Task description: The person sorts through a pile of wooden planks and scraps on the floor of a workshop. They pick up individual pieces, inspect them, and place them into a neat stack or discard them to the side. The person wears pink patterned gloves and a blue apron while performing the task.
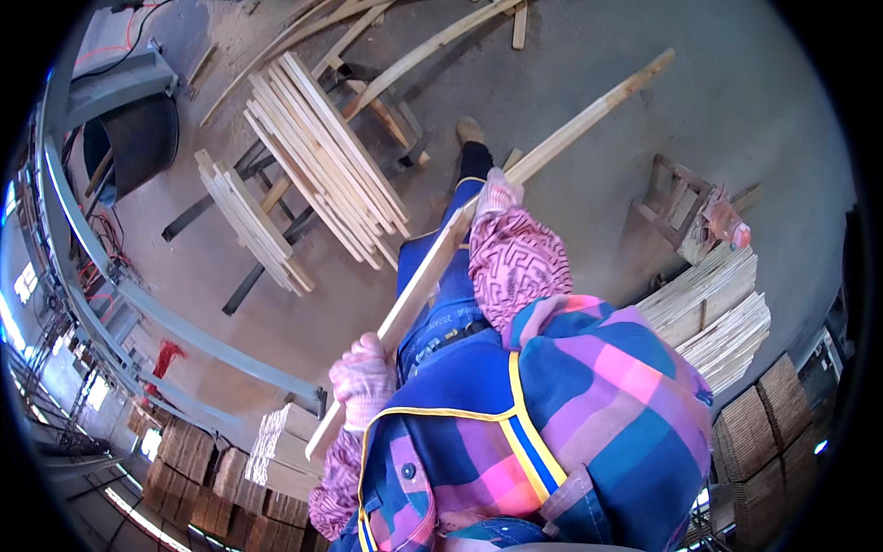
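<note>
A long pale wooden board (563, 136) runs diagonally across my body, from low at the left to high at the right. Near its lower end, my gloved left hand (364, 375) is closed round it. Farther along, my gloved right hand (498, 193) grips the same board, its fingers partly hidden by the wood. Ahead and to the left, a row of similar boards (322, 156) lies side by side on dark supports. A smaller row of shorter boards (250, 221) rests beside it.
A dark metal bin (138, 138) stands at the far left, next to a curved grey rail (184, 322). Loose strips (428, 60) lie at the top. To the right are a wooden stand (676, 207) and stacked boards (713, 308). Bundled wood (189, 469) stands at the lower left.
</note>
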`<state>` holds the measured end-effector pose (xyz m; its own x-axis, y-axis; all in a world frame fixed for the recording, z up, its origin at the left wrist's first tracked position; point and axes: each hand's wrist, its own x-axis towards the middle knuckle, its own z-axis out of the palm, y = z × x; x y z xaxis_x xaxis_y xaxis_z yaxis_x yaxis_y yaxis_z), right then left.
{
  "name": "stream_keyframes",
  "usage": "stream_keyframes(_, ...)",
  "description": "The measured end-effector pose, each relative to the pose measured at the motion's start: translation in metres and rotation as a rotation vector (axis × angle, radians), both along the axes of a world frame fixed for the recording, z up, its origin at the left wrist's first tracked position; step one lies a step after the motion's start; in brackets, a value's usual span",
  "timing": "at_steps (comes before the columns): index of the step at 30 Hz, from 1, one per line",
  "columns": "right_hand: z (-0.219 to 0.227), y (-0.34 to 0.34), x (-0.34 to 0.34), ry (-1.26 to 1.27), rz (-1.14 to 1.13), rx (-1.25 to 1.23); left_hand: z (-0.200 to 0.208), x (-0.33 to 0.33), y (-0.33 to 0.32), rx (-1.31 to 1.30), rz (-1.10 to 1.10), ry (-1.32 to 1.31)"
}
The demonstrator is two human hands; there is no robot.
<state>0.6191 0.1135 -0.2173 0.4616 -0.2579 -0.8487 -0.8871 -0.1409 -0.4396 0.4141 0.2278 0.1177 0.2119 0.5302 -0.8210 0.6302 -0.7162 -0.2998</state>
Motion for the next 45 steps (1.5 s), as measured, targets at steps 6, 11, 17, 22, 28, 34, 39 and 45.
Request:
stream_keyframes(6, 0.102, 0.032, 0.022, 0.14, 0.274, -0.305, -0.065, -0.123, 0.048, -0.037, 0.11, -0.046)
stream_keyframes(11, 0.096, 0.015, 0.033, 0.15, 0.27, -0.323, -0.059, -0.11, 0.076, 0.078, 0.414, -0.164)
stream_keyframes(17, 0.116, 0.017, 0.03, 0.105, 0.195, -0.262, -0.088, -0.075, 0.09, 0.028, 0.478, -0.242)
stream_keyframes(22, 0.072, -0.014, 0.014, 0.035, 0.394, -0.081, -0.086, -0.016, 0.086, -0.064, 0.418, -0.286)
stream_keyframes(28, 0.062, 0.0, -0.058, 0.399, 0.242, 0.583, -0.088, 0.13, 0.067, -0.238, 0.412, -0.22)
stream_keyframes(34, 0.102, 0.002, -0.078, -0.269, 1.38, 0.716, -0.178, 0.171, 0.035, -0.411, 0.321, -0.252)
stream_keyframes(39, 0.138, -0.004, -0.052, 0.49, 0.758, 0.985, -0.195, 0.157, 0.042, -0.561, 0.229, -0.264)
stream_keyframes(45, 0.0, -0.066, 0.006, 0.534, -0.045, 0.427, -0.145, 0.117, 0.031, -0.322, 0.082, 0.043)
